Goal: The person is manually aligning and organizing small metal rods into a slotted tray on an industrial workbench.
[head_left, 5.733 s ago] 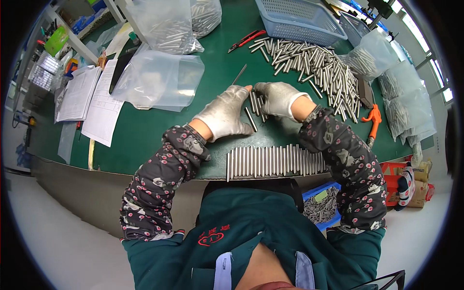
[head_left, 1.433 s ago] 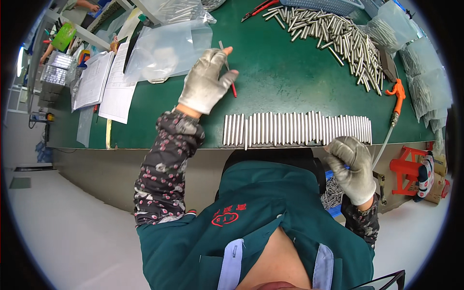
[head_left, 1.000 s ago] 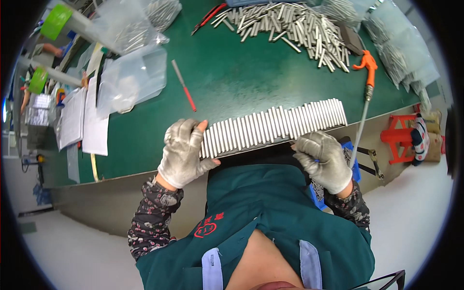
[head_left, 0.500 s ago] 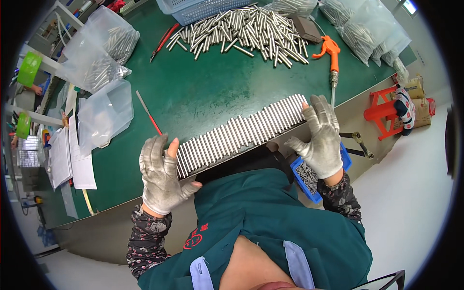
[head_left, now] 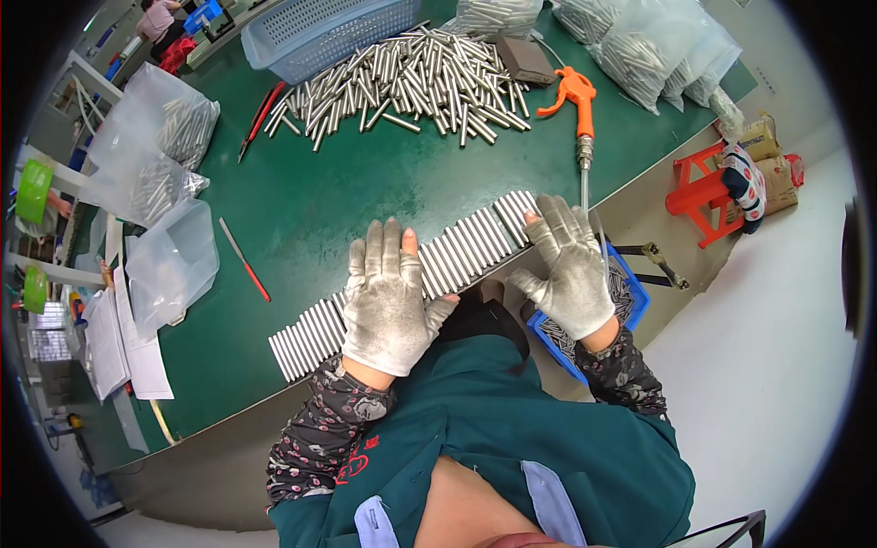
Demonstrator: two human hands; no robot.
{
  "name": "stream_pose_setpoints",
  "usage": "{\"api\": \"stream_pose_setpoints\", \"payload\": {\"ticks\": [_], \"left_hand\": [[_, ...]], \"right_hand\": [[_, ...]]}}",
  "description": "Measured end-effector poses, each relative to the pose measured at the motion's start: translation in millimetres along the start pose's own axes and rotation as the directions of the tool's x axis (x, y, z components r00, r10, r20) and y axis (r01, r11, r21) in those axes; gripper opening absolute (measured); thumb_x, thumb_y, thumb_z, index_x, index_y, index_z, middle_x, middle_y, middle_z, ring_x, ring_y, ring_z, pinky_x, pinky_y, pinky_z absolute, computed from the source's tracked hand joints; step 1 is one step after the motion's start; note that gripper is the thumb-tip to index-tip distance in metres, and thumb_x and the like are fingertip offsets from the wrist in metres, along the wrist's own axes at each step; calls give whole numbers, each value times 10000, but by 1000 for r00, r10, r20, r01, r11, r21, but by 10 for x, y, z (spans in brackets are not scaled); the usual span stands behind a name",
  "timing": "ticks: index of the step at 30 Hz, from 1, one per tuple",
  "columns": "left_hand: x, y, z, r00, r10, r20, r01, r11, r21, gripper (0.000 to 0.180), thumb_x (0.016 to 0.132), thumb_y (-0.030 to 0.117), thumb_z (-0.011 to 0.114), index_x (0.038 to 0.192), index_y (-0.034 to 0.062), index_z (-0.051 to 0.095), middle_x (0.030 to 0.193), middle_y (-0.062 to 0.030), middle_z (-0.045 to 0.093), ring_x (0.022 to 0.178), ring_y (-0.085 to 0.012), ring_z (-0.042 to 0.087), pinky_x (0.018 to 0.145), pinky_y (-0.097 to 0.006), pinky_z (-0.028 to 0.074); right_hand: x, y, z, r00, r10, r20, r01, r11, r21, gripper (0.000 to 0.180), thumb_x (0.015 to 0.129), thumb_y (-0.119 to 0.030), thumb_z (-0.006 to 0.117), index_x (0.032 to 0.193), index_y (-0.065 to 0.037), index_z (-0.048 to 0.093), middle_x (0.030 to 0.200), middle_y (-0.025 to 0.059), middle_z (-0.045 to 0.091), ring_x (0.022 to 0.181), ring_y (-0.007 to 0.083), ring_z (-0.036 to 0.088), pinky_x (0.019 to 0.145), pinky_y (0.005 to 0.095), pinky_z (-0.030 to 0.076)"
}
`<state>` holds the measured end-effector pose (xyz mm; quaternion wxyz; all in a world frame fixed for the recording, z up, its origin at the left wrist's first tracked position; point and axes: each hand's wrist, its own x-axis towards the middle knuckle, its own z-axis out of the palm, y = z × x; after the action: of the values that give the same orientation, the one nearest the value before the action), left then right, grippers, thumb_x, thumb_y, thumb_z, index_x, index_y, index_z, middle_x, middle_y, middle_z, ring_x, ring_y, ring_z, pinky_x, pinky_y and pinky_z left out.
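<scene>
A slanting row of slim metal pins lies side by side along the near edge of the green table. My left hand, in a pale glove with bare thumb and index fingertips, rests flat over the middle of the row. Its fingers are stretched out and hide the pins beneath. At the right end, my right hand has its fingers extended, the index fingertip touching or close to the last pins; it is gloved the same way. A narrow gap splits the row near that end.
Farther back lies a heap of loose pins beside a light blue basket and a brown block. Red-handled pliers, a thin red-handled tool and an orange air gun lie around. A blue bin sits below the edge.
My left hand has moved from the row's left end rightward onto its middle, uncovering the left-end pins. My right hand stays at the right end. A gap now shows near it.
</scene>
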<state>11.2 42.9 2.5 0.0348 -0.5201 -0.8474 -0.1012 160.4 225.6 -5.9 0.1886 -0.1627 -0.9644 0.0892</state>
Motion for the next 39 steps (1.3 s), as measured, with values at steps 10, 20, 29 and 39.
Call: {"api": "stream_pose_setpoints", "payload": {"ticks": [10, 20, 29, 39], "left_hand": [[61, 59, 23, 999, 48, -7, -48, 998, -38, 805, 773, 403, 641, 1359, -64, 345, 1404, -249, 359, 1330, -383, 324, 1109, -490, 230], [155, 233, -2, 988, 130, 80, -123, 989, -84, 897, 707, 464, 690, 1369, -36, 348, 1423, -225, 337, 1340, -380, 300, 1126, -502, 163], [184, 288, 39, 989, 131, 61, -126, 988, -84, 929, 685, 476, 706, 1350, -68, 352, 1407, -243, 343, 1330, -387, 310, 1119, -506, 190], [192, 373, 29, 979, 170, 110, -158, 981, -116, 879, 702, 477, 694, 1366, -1, 373, 1421, -222, 338, 1352, -372, 270, 1134, -506, 139]], "right_hand": [[-46, 13, 40, 999, 4, -36, -1, 996, 92, 727, 733, -421, 676, 1330, -70, 453, 1354, 234, 429, 1278, 405, 387, 1082, 521, 261], [-81, 49, 40, 999, -13, -45, 17, 995, 95, 650, 719, -336, 709, 1292, -110, 501, 1330, 222, 448, 1243, 401, 426, 1060, 512, 304], [-59, 7, 29, 997, 18, -70, -10, 993, 117, 638, 677, -275, 720, 1240, -55, 516, 1292, 229, 466, 1221, 396, 444, 1046, 513, 319], [-30, 2, 3, 998, 9, -56, -1, 989, 145, 637, 687, -255, 706, 1228, 16, 507, 1285, 266, 471, 1218, 413, 445, 1053, 516, 315]]}}
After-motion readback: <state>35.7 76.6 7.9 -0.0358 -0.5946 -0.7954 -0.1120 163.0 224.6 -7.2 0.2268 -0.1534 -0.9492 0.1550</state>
